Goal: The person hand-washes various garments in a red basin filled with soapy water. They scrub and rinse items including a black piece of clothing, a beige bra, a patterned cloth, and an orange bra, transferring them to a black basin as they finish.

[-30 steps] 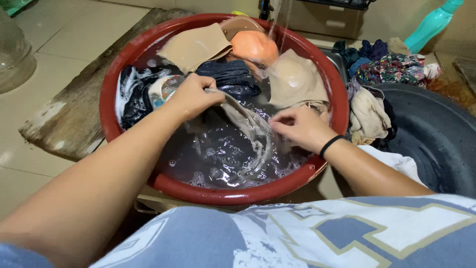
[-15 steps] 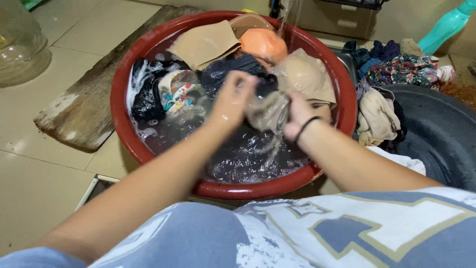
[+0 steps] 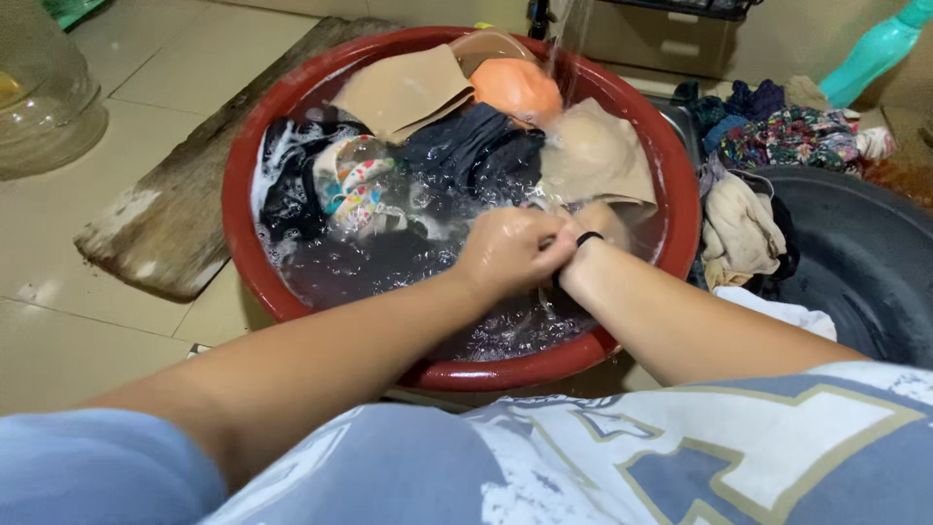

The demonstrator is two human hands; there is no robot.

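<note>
1. Your left hand [image 3: 510, 255] and right hand [image 3: 595, 228] press together, each grip closed on a mostly hidden wet cloth, low in the red basin [image 3: 243, 209]
2. Around them, soaking clothes [image 3: 466, 146] lie unwashed
3. A wrung pile [image 3: 739, 228] sits beside the basin

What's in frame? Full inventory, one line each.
wash basin: 1, red, centre, holds soapy water
soaking garments: several, tan, orange, dark, patterned, in basin
water stream: 1, falling at basin's far rim
wooden board: 1, worn, left of basin
clothes pile: 1, mixed colours, right of basin
dark tub: 1, right edge
bottle: 1, teal, top right
left hand: closed, over the water
right hand: mostly hidden, black wristband
</note>
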